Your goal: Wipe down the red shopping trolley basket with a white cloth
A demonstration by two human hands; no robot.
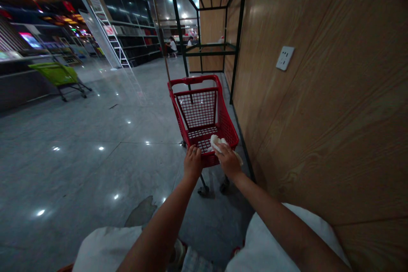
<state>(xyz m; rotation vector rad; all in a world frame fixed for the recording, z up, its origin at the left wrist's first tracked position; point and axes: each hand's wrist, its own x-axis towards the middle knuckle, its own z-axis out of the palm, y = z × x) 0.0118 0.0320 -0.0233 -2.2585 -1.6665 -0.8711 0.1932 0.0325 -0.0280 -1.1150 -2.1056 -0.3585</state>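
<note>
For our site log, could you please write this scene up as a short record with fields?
Place: shop aisle with a polished grey floor
Left hand: curled over the near rim of a red wire shopping cart
Right hand: holding a white cloth against the cart
Beside cart: wood-panelled wall with a white wall socket
Farther off: green cart, stepladder, two people

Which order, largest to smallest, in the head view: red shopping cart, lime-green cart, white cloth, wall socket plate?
1. Red shopping cart: largest, though also closest.
2. Lime-green cart: next, but far off, so unsure.
3. White cloth and wall socket plate: look alike, cloth partly hidden; not ranked.
</note>
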